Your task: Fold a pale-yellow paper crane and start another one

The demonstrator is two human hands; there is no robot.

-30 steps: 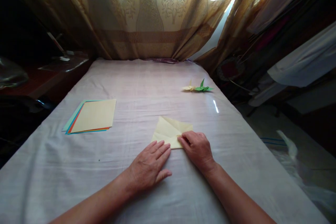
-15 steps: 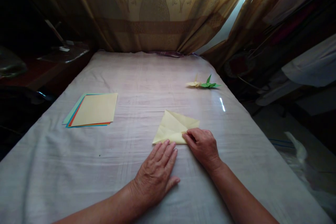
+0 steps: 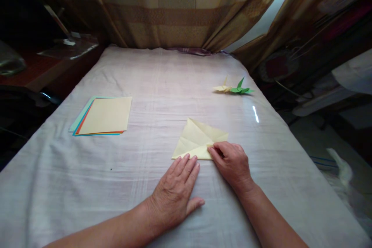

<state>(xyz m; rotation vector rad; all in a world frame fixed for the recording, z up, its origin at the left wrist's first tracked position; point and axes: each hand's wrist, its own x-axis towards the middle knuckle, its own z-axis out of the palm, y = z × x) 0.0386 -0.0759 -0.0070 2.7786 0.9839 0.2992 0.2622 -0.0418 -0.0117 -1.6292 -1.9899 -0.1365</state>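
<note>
A pale yellow sheet of origami paper, creased and partly folded, lies flat on the cloth-covered surface in front of me. My left hand rests flat with fingers stretched out, its fingertips on the paper's near folded edge and its thumb apart on the cloth. At the paper's right side, my right hand pinches a folded flap between thumb and forefinger. The right fingers hide the paper's near right corner.
A stack of coloured square paper with a cream sheet on top lies at the left. A cream paper crane and a green paper crane stand at the back right. Curtains hang behind the sheet-covered surface.
The view has tilted down and turned slightly left, so everything sits a little differently in the frame. Both hands keep nearly the same place on the paper.
</note>
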